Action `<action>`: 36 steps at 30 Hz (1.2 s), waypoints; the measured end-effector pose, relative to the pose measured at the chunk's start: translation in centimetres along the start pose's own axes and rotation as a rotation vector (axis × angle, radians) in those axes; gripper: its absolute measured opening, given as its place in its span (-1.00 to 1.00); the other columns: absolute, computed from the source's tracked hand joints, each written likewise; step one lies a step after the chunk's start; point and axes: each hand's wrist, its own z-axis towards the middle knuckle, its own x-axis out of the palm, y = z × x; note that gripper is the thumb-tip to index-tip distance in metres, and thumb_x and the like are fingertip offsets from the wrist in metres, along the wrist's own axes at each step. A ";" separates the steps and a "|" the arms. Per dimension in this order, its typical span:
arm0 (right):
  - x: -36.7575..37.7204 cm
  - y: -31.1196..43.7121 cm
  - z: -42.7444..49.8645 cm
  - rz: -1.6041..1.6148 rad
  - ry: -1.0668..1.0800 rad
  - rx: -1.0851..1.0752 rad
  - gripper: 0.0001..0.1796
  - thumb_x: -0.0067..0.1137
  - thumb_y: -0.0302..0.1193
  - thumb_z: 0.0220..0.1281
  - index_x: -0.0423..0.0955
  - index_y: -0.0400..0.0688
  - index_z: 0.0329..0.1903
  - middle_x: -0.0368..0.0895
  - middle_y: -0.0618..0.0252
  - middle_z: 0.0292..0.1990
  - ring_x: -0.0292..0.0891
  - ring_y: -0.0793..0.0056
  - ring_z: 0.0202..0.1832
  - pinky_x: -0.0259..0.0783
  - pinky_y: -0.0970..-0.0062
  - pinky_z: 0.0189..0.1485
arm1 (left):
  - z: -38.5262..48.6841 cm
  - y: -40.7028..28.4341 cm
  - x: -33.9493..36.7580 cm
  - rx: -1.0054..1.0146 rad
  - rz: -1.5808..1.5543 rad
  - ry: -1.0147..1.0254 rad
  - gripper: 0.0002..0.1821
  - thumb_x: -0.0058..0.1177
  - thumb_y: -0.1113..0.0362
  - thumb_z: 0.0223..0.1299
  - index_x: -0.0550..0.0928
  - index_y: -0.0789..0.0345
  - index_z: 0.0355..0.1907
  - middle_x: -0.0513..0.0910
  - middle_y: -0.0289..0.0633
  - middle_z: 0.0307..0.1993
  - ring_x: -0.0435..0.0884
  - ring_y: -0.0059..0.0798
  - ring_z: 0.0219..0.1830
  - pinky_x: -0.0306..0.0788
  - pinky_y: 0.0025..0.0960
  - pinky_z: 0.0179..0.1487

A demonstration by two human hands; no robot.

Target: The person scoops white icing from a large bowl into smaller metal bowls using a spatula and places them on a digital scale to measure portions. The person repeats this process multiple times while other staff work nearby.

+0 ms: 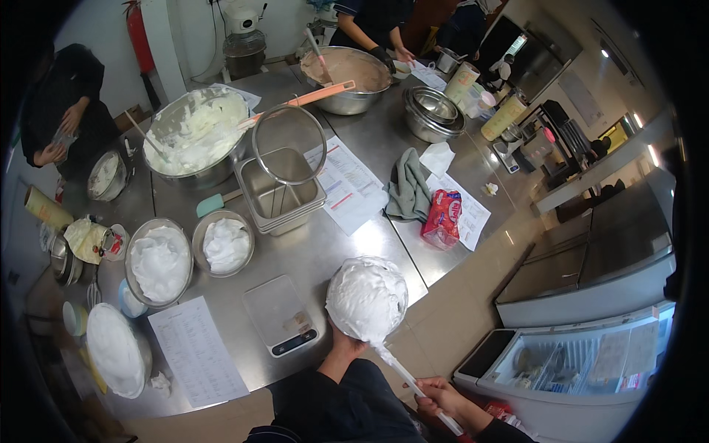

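Observation:
My left hand [348,344] grips a round bowl from its lower left side. Fluffy white cream [366,296] fills this bowl at the steel table's front edge. In my right hand [443,397] is the long white handle of a spatula [407,376]. Cream coats the spatula's upper end, which meets the bowl's near rim; its blade is hidden. Just left of the bowl lies a digital kitchen scale [281,315]. Farther left, two bowls of white cream [160,263] [226,243] stand side by side, and a larger cream-filled bowl [113,351] sits near the left front.
A handwritten sheet [198,354] lies near the front. Stacked steel pans [285,194] support a sieve [289,145]. Behind are large bowls of pale cream [194,133] and brown mixture [360,69]. A cloth [410,188] and red packet [444,216] lie right. People work across the table; an open chest freezer [559,360] stands right.

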 end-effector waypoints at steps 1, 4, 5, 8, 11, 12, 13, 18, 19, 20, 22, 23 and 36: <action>-0.4 0.1 -0.9 0.026 0.035 0.003 -0.67 -0.16 -0.27 0.44 0.41 -0.17 0.08 0.16 0.45 -0.67 0.00 0.75 -0.73 -0.08 0.71 -0.75 | 0.0 0.0 0.0 0.000 -0.033 0.044 -0.02 -0.40 -0.61 -0.04 0.31 0.10 0.27 0.40 -0.20 0.19 0.46 -0.12 0.13 0.48 0.04 0.02; -1.5 1.2 -4.5 0.057 0.034 -0.011 -0.67 -0.20 -0.35 0.45 0.38 -0.22 0.12 0.15 0.43 -0.67 0.00 0.76 -0.73 -0.08 0.72 -0.74 | 0.1 0.0 -0.2 -0.031 0.079 0.086 0.00 -0.42 -0.61 -0.04 0.26 0.11 0.29 0.40 -0.14 0.18 0.47 -0.08 0.12 0.49 0.05 0.01; -1.6 1.9 -5.7 0.056 0.019 -0.016 -0.68 -0.21 -0.36 0.45 0.38 -0.23 0.12 0.15 0.43 -0.67 -0.01 0.76 -0.72 -0.09 0.71 -0.74 | 0.3 -0.1 -0.3 -0.034 0.084 0.074 0.01 -0.43 -0.61 -0.03 0.25 0.12 0.30 0.38 -0.12 0.19 0.45 -0.06 0.14 0.47 0.07 0.03; -1.6 4.4 -7.7 -0.159 -0.170 -0.038 -0.70 -0.17 -0.38 0.43 0.43 -0.24 0.06 0.19 0.40 -0.65 0.00 0.75 -0.71 -0.08 0.69 -0.72 | 0.6 -0.3 -0.9 -0.057 0.074 0.106 0.02 -0.45 -0.61 -0.03 0.22 0.14 0.32 0.32 -0.07 0.23 0.38 -0.03 0.19 0.42 0.12 0.09; -1.5 7.7 -6.1 -0.978 -0.382 -0.178 -0.77 -0.06 -0.36 0.37 0.50 -0.22 -0.10 0.41 0.30 -0.66 0.32 0.50 -0.70 0.21 0.55 -0.67 | 0.5 0.0 -1.3 -0.034 0.107 0.030 0.03 -0.47 -0.61 -0.02 0.21 0.15 0.32 0.26 -0.05 0.27 0.32 -0.04 0.24 0.36 0.15 0.14; -1.1 8.3 -4.7 -1.262 -0.420 -0.369 -0.79 -0.07 -0.38 0.35 0.48 -0.22 -0.11 0.48 0.17 -0.63 0.42 0.32 -0.63 0.32 0.43 -0.60 | 0.4 0.3 -1.3 -0.026 0.126 0.006 0.03 -0.47 -0.61 -0.02 0.21 0.14 0.33 0.25 -0.06 0.28 0.30 -0.04 0.26 0.34 0.15 0.15; -0.7 8.7 -3.1 -1.542 -0.452 -0.568 -0.80 -0.08 -0.40 0.33 0.46 -0.21 -0.11 0.55 0.05 -0.60 0.52 0.14 -0.57 0.42 0.31 -0.52 | 0.4 0.5 -1.2 -0.020 0.145 -0.007 0.03 -0.47 -0.61 -0.02 0.20 0.14 0.33 0.24 -0.06 0.29 0.28 -0.04 0.27 0.32 0.16 0.17; 3.0 11.0 -0.1 -1.949 -0.425 -0.358 -0.73 -0.14 -0.44 0.24 0.39 -0.18 -0.03 0.56 -0.09 -0.52 0.56 -0.07 -0.40 0.47 0.08 -0.37 | 0.4 1.4 -0.4 0.065 0.081 0.003 0.03 -0.44 -0.62 -0.03 0.21 0.13 0.33 0.24 -0.11 0.30 0.29 -0.09 0.27 0.28 0.10 0.23; 4.1 12.0 -0.6 -2.023 -0.399 -0.282 -0.71 -0.16 -0.45 0.23 0.38 -0.18 -0.01 0.56 -0.09 -0.52 0.57 -0.06 -0.39 0.47 0.06 -0.36 | 0.4 1.4 -0.3 0.083 0.071 -0.004 0.03 -0.43 -0.62 -0.04 0.21 0.13 0.33 0.24 -0.12 0.30 0.28 -0.10 0.27 0.28 0.09 0.24; 5.2 13.3 -2.2 -2.072 -0.394 -0.339 -0.70 -0.13 -0.47 0.19 0.40 -0.18 -0.01 0.56 -0.06 -0.53 0.58 -0.02 -0.41 0.48 0.10 -0.38 | 0.4 1.4 -0.3 0.085 0.056 0.012 0.03 -0.43 -0.62 -0.04 0.22 0.13 0.32 0.25 -0.13 0.29 0.29 -0.10 0.27 0.29 0.07 0.23; 7.3 15.0 -7.1 -2.186 -0.505 -0.310 -0.69 -0.08 -0.47 0.16 0.42 -0.13 -0.01 0.56 0.00 -0.53 0.58 0.05 -0.45 0.48 0.16 -0.43 | 0.2 1.3 -0.3 0.066 0.033 -0.060 0.03 -0.43 -0.62 -0.04 0.24 0.12 0.32 0.27 -0.15 0.28 0.31 -0.12 0.26 0.31 0.04 0.23; 8.4 15.4 -9.5 -2.245 -0.603 -0.375 -0.69 -0.05 -0.46 0.16 0.44 -0.09 -0.01 0.55 0.04 -0.54 0.57 0.09 -0.48 0.46 0.18 -0.45 | 0.1 1.4 -0.3 0.075 0.010 -0.042 -0.01 -0.40 -0.59 -0.01 0.26 0.14 0.30 0.29 -0.15 0.27 0.34 -0.12 0.24 0.35 0.02 0.19; 9.2 16.8 -7.6 -2.429 -0.284 -0.502 -0.61 -0.06 -0.52 0.14 0.43 -0.18 0.06 0.57 0.14 -0.51 0.59 0.20 -0.47 0.52 0.36 -0.41 | 0.7 2.6 -0.2 0.192 -0.028 0.012 0.02 -0.36 -0.63 -0.09 0.26 0.09 0.29 0.34 -0.25 0.24 0.39 -0.21 0.20 0.40 -0.07 0.17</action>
